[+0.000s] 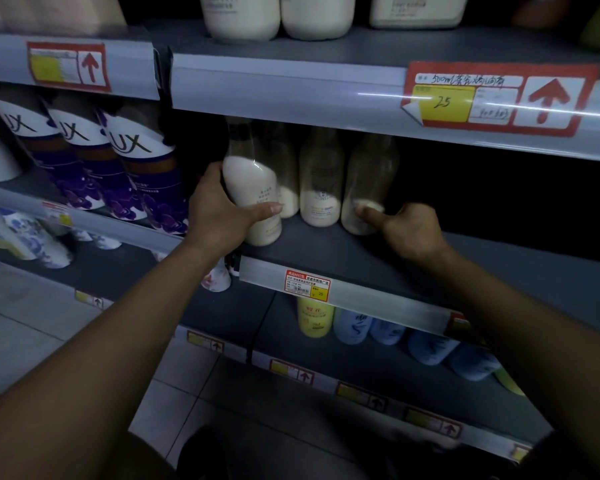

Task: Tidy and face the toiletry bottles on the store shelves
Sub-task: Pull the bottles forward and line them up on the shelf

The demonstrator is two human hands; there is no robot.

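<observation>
Cream bottle (253,188) at the front left of the middle shelf (326,251), leaning a bit, base on the shelf. Gripped by the left hand (222,209), thumb laid across the front, other fingers wrapped round behind. Two more cream bottles right behind and beside it (321,181), upright. Then a mostly see-through bottle (368,188) at the right end of the row, with the right hand (409,230) at its base: thumb pressed on the lower front, other fingers curled, can't tell if they reach round it. Purple LUX bottles (129,168) in the next bay left. Handwritten price tag (499,98) reading 25 on the rail above. Yellow and blue bottles (354,323) on the shelf underneath.
</observation>
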